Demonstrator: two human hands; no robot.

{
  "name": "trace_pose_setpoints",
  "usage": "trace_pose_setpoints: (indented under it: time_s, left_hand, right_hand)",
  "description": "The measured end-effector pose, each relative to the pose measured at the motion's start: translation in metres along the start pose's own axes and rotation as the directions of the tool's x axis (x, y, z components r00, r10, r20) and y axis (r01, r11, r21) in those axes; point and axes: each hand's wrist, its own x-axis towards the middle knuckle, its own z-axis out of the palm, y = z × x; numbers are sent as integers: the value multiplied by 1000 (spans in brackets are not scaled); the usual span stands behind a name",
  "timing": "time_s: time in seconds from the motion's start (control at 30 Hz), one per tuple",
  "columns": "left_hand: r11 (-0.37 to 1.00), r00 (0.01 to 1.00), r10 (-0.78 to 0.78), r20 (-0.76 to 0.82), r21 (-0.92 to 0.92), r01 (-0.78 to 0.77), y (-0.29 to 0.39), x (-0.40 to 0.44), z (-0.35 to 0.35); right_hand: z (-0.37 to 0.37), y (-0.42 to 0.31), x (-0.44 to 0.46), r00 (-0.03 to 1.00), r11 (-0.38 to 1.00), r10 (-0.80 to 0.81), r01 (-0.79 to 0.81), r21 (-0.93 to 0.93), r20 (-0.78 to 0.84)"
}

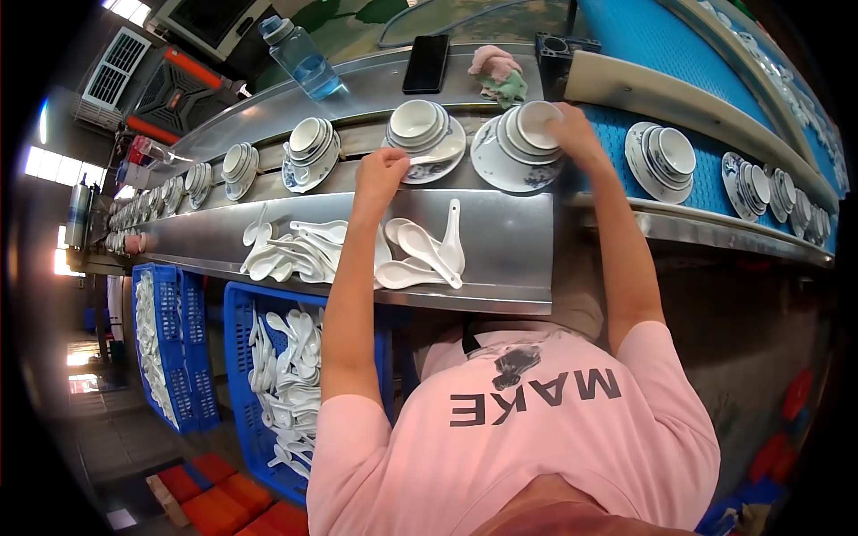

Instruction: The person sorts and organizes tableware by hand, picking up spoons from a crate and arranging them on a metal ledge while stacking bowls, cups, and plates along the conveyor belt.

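My left hand is closed in a pinch at the left edge of a plate bearing stacked white bowls. Between its fingertips is the handle of a white spoon, which lies across that plate's front. To the right, my right hand grips the rim of the small top bowl, whose stack sits tilted on a blue-patterned plate. Loose white spoons lie in a pile on the steel shelf, near my left forearm.
More bowl sets line the conveyor to the left, others the blue belt at right. Behind stand a water bottle, a phone and a cloth. A blue crate of spoons is below left.
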Motion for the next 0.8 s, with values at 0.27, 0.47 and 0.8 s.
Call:
trace_pose_setpoints:
  time_s: [0.27,0.47,0.8]
  left_hand:
    - [946,965,254,63,190,-261,43,-45,-51]
    - [700,628,378,681,233,-675,62,-99,-26]
    - [721,694,197,692,377,-581,55,-98,5]
  right_hand:
    - [-30,-20,-15,968,966,-212,228,-123,132]
    - [-123,12,-20,899,774,-408,248,-583,-158]
    - [-148,59,-14,984,940,87,-31,-339,153]
